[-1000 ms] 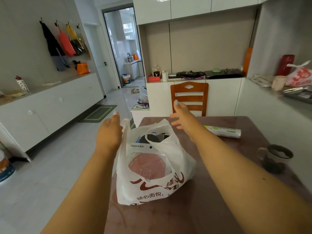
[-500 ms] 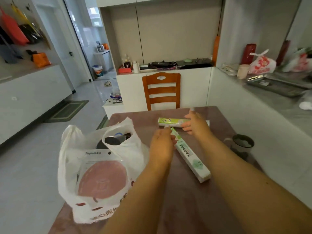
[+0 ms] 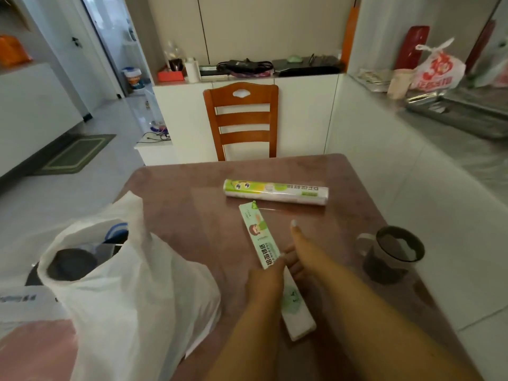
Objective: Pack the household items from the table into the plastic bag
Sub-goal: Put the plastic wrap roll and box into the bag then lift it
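Observation:
A long green and white foil box [image 3: 259, 237] lies lengthwise over the middle of the brown table [image 3: 192, 204]. My left hand [image 3: 265, 281] grips it from the left at its middle. My right hand [image 3: 298, 257] presses against its right side with thumb and curled fingers, the index finger sticking out. A green-labelled cling film roll [image 3: 276, 191] lies crosswise beyond the box, untouched. The white plastic bag [image 3: 132, 284] stands open at the table's left front, with a dark round item and something blue inside.
A dark glass mug [image 3: 393, 254] stands on the table to the right of my hands. A wooden chair [image 3: 242, 119] is pushed in at the far edge. A white counter wall runs along the right side. The floor drops off left of the bag.
My left hand left the bag and took the foil box. My right hand went to the roll, then drew back to the box's right side. The box has slid nearer to me.

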A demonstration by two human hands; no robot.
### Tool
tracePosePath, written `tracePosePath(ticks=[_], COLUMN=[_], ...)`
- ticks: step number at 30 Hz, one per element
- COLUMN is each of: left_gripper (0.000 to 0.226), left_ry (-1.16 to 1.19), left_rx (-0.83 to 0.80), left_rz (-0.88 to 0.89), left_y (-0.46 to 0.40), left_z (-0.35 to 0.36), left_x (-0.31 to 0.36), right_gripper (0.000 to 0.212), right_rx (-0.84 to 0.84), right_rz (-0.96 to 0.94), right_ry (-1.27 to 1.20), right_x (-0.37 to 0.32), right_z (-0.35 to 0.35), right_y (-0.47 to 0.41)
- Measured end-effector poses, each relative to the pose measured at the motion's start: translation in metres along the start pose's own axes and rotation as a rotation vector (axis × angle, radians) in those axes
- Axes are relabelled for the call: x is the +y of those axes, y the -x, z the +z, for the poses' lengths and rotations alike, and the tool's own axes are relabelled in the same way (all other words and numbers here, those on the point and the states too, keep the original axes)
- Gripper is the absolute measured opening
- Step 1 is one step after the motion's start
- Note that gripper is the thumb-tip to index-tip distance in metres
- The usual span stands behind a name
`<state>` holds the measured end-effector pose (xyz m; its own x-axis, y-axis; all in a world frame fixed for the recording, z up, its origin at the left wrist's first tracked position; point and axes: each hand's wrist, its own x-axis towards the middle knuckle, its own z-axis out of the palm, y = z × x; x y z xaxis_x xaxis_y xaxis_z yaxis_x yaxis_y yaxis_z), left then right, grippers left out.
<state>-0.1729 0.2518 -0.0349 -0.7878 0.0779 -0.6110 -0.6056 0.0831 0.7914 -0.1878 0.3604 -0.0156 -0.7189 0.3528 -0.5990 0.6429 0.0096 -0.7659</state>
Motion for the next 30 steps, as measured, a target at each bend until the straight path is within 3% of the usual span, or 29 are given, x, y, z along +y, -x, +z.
tracePosePath(ticks=[1, 3, 7, 10, 13, 16, 21, 25, 30], left_gripper=[0.066, 0.058, 0.020, 0.013, 0.030, 0.029, 0.036, 0.031, 0.023], left_ry=[-0.070, -0.191, -0.253, -0.150, -0.067, 0.009, 0.077, 0.096, 0.110], left_rx=[0.030, 0.074, 0.136, 0.111, 0.069, 0.066, 0.106, 0.086, 0.005], left_rz=[0.029, 0.059, 0.146, 0.145, 0.137, 0.127, 0.117, 0.115, 0.183], left_y=[-0.008, -0.012, -0.004, -0.010, -0.019, -0.026, -0.034, -0.025, 0.008], left_z=[0.002, 0.002, 0.000, -0.001, 0.000, 0.001, -0.003, -0.010, -0.014], left_x=[-0.004, -0.001, 0.018, 0.028, 0.034, 0.037, 0.039, 0.042, 0.046], right_gripper=[0.089, 0.080, 0.040, 0.056, 0.071, 0.067, 0.063, 0.060, 0.029], right_rx=[-0.009, 0.022, 0.468, 0.412, 0.325, 0.383, 0.382, 0.238, -0.010], right_rz=[-0.005, -0.069, -0.425, -0.415, -0.302, -0.306, -0.295, -0.190, -0.101], right_ry=[0.032, 0.095, 0.538, 0.825, 1.099, 1.274, 1.218, 1.142, 0.276], right_x=[-0.007, -0.024, -0.069, -0.090, -0.095, -0.096, -0.086, -0.073, -0.047], right_z=[-0.003, -0.007, -0.021, -0.029, -0.032, -0.032, -0.024, -0.025, -0.028], right_y=[-0.008, -0.017, -0.045, -0.075, -0.097, -0.101, -0.091, -0.062, -0.005])
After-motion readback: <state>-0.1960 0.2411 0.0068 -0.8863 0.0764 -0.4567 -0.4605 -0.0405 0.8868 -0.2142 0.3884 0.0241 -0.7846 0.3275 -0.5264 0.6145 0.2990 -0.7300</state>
